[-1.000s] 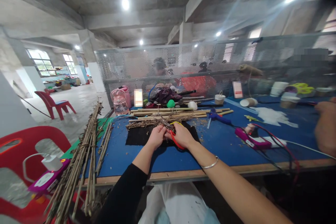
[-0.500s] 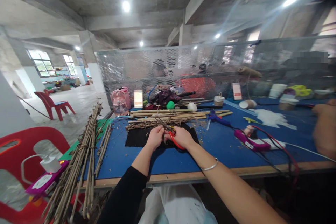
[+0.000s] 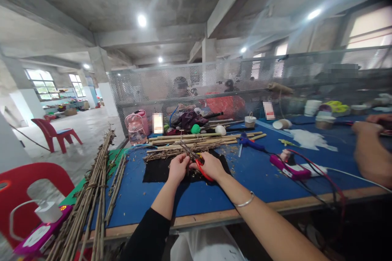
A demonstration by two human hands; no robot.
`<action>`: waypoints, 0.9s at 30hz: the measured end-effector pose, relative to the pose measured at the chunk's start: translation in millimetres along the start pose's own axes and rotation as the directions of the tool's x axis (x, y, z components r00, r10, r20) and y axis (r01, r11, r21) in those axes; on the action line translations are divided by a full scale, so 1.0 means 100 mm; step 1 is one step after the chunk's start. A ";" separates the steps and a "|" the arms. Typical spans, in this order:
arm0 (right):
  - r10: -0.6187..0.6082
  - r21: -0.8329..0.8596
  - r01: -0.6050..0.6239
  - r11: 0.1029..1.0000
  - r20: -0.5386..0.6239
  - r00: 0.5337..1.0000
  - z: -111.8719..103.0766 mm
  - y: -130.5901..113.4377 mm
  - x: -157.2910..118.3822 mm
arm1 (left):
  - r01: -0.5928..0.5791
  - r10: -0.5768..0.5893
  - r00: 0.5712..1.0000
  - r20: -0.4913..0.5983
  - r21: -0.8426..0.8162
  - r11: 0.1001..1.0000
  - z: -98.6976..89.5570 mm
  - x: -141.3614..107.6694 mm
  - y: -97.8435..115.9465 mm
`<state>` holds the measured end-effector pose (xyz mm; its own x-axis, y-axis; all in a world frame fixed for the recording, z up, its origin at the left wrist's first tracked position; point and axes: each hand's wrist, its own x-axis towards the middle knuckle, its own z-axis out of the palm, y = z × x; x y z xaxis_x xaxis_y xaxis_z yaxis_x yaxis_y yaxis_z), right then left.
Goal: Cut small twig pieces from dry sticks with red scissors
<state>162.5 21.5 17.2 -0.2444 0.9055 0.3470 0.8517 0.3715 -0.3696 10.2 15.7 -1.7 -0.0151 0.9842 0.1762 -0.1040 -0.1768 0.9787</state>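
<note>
My right hand (image 3: 212, 166) is closed round the red-handled scissors (image 3: 201, 169). Their blades point away from me and to the left, over the twigs. Close beside them is my left hand (image 3: 178, 167), its fingers pinched together; whatever they grip is too small to make out. Both hands are above a black cloth (image 3: 154, 172) on the blue table. Thin dry twigs (image 3: 162, 155) lie along the cloth's far edge, with smooth pale sticks (image 3: 196, 138) just behind. Small plant scraps are scattered around the cloth.
Long dry stalks (image 3: 88, 195) overhang the table's left front. A blue glue gun (image 3: 251, 143) and a purple power strip (image 3: 289, 167) with cables lie to the right. Another person's arm (image 3: 372, 155) reaches in at far right. A perforated metal screen (image 3: 137, 85) stands behind the table.
The view has shifted slightly, so the table's contents appear a little further left. My hands stay together over the cloth, with the scissors still in my right hand.
</note>
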 end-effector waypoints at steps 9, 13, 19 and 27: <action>-0.044 0.030 0.044 0.999 -0.030 0.999 0.04 0.00 -0.01 | -0.006 0.005 1.000 -0.013 -0.082 0.997 0.03 -0.04 0.08; -0.060 0.043 0.062 0.997 -0.042 0.997 0.06 0.00 -0.02 | 0.001 -0.001 1.000 -0.006 -0.117 0.993 0.04 -0.06 0.10; -0.088 0.008 0.088 0.996 -0.055 0.995 0.05 -0.01 -0.02 | 0.052 -0.056 0.998 -0.032 -0.118 0.992 0.02 -0.06 0.10; -0.098 0.009 0.099 0.995 -0.086 0.991 0.06 -0.01 -0.03 | 0.127 -0.130 0.991 -0.014 -0.147 0.981 0.04 -0.07 0.13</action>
<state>159.7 19.7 11.4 -0.2861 0.8437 0.4542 0.8191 0.4613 -0.3410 12.5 6.1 10.0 -0.0156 0.9988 0.0456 -0.2504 -0.0481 0.9669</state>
